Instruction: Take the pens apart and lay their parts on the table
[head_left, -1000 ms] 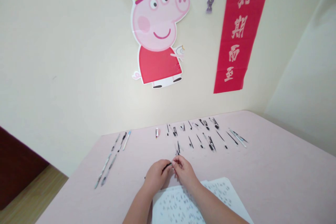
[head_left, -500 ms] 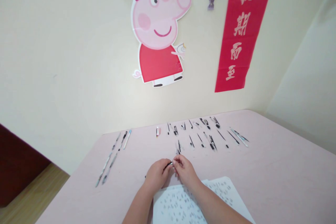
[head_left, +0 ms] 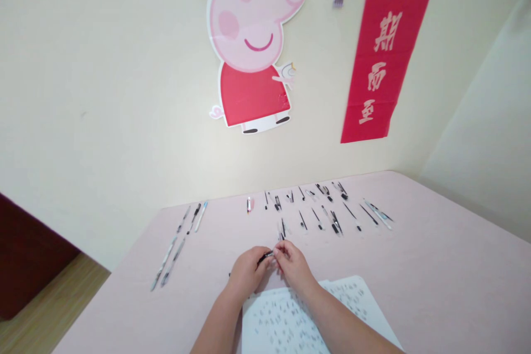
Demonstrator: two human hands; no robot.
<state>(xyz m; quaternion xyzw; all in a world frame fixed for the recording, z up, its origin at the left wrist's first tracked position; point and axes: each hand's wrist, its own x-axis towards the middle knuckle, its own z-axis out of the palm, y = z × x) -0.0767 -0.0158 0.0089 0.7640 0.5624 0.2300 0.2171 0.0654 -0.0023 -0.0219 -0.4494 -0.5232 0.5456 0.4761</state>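
Note:
My left hand (head_left: 248, 270) is closed around a dark pen (head_left: 264, 256) low in the middle of the head view. Beside it, my right hand (head_left: 292, 263) pinches the pen's other end between thumb and fingers. The palms hide much of the pen, so I cannot tell whether it is whole or in parts. Just beyond my fingertips lie a few slim dark and clear pen parts (head_left: 282, 229). A small dark tip (head_left: 229, 274) shows at the left of my left hand. White sheets covered in small marks (head_left: 282, 323) lie beneath my forearms.
Several pen parts, such as caps and thin refills (head_left: 335, 224), are laid in two rows toward the wall. Assembled-looking pens (head_left: 168, 260) lie at the left of the pink table (head_left: 124, 310). A pig cutout (head_left: 253, 88) and a red banner (head_left: 384, 55) hang on the wall.
The view has shifted slightly, with the wall cutout and table things higher in the frame. Both hands stay together on the pen, and a little more of its dark body shows between them.

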